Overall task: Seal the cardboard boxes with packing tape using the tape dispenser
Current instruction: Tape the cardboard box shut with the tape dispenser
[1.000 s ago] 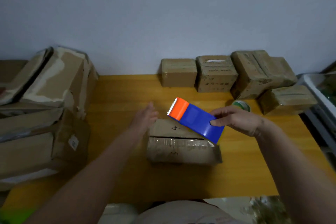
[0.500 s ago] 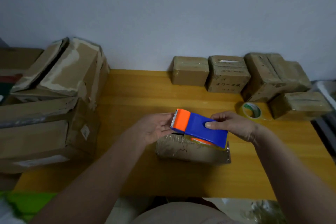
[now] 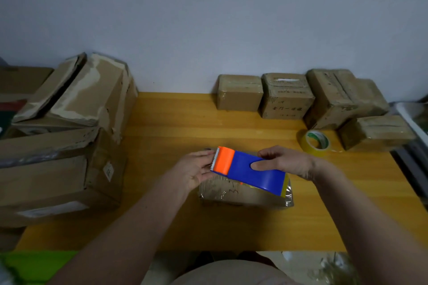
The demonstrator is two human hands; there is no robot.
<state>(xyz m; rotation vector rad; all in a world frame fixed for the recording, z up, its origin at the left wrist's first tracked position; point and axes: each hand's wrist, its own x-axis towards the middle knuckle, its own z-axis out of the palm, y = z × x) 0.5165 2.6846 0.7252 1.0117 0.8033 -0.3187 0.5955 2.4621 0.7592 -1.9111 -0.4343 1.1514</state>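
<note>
Dispenser held over the box, mid-table.

On the table (image 3: 162,227), a small box (image 3: 231,194): light, stiff enough, film-slick on top, likely to slide unless braced at the near edge. Above it, the dispenser (image 3: 249,172): rigid plastic, light, smooth; best held across the blue body, well clear of the serrated blade at the orange end. Right hand (image 3: 287,162) gripping the blue body, thumb on top. Left hand (image 3: 194,169) with relaxed fingers at the blade end, seemingly feeling for the tape's edge; contact hard to confirm. Spare roll (image 3: 316,142) lying beside the far boxes.
</note>
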